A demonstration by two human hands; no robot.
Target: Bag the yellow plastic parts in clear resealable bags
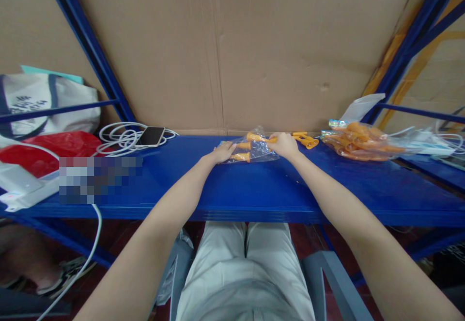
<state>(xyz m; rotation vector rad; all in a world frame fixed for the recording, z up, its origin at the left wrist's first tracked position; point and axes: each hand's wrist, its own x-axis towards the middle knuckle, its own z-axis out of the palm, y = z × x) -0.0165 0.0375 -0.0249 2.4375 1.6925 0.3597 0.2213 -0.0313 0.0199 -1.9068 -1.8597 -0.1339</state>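
Note:
A clear plastic bag (264, 153) lies on the blue tabletop in front of me with several orange horn-shaped plastic pieces (242, 156) in or on it. My left hand (223, 153) is closed on the bag's left end. At the bag's right side, my right hand (285, 144) grips the narrow end of an orange horn-shaped piece (271, 140). Whether that piece is inside the bag's mouth I cannot tell. Just beyond the right hand lie a few loose orange horn-shaped pieces (307, 141).
Filled bags of orange pieces (358, 141) sit at the right. On the left are a phone (151, 136), coiled white cable (118, 136), a red bag (69, 147) and a power strip (31, 189). A cardboard panel (225, 59) closes the back between blue posts.

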